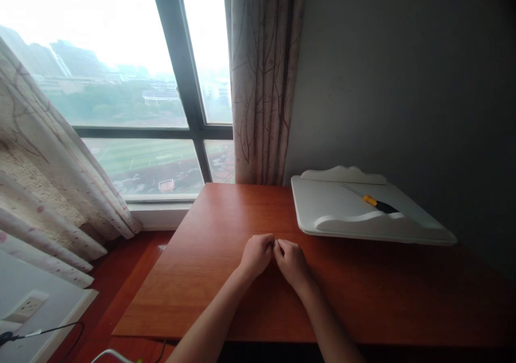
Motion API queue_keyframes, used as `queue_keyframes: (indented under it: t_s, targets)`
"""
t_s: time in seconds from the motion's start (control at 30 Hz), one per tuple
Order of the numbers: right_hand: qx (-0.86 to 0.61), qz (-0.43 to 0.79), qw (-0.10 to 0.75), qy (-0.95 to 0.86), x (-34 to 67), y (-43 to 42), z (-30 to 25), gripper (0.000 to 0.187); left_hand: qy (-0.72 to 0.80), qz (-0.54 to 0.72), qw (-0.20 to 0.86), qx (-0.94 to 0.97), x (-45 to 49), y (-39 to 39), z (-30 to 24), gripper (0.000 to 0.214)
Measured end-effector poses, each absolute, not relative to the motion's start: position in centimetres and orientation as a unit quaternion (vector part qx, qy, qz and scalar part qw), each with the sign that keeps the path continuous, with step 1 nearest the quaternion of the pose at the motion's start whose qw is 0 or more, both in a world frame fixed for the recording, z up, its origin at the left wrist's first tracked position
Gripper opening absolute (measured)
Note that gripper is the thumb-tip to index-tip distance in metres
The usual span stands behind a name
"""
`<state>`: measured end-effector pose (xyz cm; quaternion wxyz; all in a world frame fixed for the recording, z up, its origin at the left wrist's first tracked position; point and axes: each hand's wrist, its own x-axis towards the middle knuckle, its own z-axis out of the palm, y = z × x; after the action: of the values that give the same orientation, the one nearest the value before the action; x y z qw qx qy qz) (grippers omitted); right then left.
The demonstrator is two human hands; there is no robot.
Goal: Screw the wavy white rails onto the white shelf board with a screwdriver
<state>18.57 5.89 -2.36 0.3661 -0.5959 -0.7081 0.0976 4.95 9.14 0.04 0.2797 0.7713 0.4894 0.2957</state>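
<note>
Both of my hands meet above the middle of the brown wooden table. My left hand has its fingers curled closed, the fingertips touching those of the other hand. Closed in a pinch, my right hand presses thumb and forefinger together right beside it. Whatever sits between the fingertips, if anything, is too small or hidden to make out. Beyond them, to the right, a screwdriver with a yellow and black handle lies on a white board with wavy raised edges.
A wide window and patterned curtains stand behind and left of the table. Dark grey wall rises behind the white board. At lower left, a power outlet has a black cable near it.
</note>
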Motion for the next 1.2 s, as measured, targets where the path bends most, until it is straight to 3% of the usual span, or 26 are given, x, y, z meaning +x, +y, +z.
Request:
queue_keyframes:
  t_s: [1.2]
  targets:
    - [-0.602,0.097,0.363,-0.705,18.47,5.91,-2.57,0.039,0.5,0.266,0.26,0.782,4.95,9.01,0.45,0.022]
